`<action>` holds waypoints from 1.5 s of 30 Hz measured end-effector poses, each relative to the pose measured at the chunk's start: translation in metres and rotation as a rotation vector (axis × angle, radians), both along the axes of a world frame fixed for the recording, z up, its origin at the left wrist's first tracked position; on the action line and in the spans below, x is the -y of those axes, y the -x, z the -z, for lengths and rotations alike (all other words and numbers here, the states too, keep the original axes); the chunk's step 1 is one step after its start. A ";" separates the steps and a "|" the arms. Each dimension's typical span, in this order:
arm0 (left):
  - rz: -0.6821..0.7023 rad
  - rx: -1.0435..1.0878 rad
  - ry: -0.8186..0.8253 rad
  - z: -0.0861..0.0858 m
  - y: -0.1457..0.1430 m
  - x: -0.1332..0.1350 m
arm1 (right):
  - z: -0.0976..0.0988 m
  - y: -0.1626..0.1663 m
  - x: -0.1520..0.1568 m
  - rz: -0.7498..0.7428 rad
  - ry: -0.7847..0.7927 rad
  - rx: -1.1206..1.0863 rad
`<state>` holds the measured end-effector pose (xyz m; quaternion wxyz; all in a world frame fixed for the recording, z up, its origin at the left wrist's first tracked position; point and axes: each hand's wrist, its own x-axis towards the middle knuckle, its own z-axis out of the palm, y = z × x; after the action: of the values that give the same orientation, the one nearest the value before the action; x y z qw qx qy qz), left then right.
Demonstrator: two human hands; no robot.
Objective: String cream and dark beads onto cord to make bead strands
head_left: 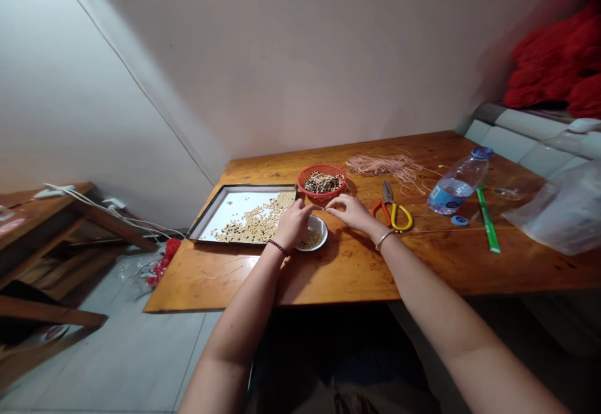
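Our two forearms reach up from the bottom edge, with a beaded bracelet [278,247] on the left wrist and a bangle [384,238] on the right. Our left hand [295,220] and right hand [353,212] meet just short of touching over the wooden desk [347,270], each grip with fingertips drawn together; something small and pale shows between them, too fine for us to tell what either has hold of. Just below sits a white dish [324,233], partly behind our left hand, with small tan beads [310,238] in it. More beads lie spread in a dark-rimmed tray [237,201] to the left, and a red basket [323,196] beyond our hands holds a mixed heap. Pliers [387,195] rest near our right hand, before a tangle of pink thread [382,166]; farther right stands a water bottle [455,187].
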<state>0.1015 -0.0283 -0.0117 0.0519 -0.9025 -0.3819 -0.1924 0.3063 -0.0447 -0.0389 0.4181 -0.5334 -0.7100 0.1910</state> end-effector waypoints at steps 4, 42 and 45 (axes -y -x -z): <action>0.005 -0.001 -0.014 0.002 -0.003 0.003 | 0.002 0.001 -0.001 -0.007 -0.025 0.008; -0.044 -0.002 -0.038 0.000 -0.002 -0.003 | -0.001 -0.049 -0.004 0.050 0.256 0.126; -0.038 -0.006 -0.027 0.000 -0.003 -0.003 | -0.001 -0.056 -0.004 0.101 0.289 0.135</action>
<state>0.1044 -0.0250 -0.0114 0.0690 -0.8948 -0.3961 -0.1941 0.3624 -0.0407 -0.0383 0.2973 -0.6347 -0.6740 0.2337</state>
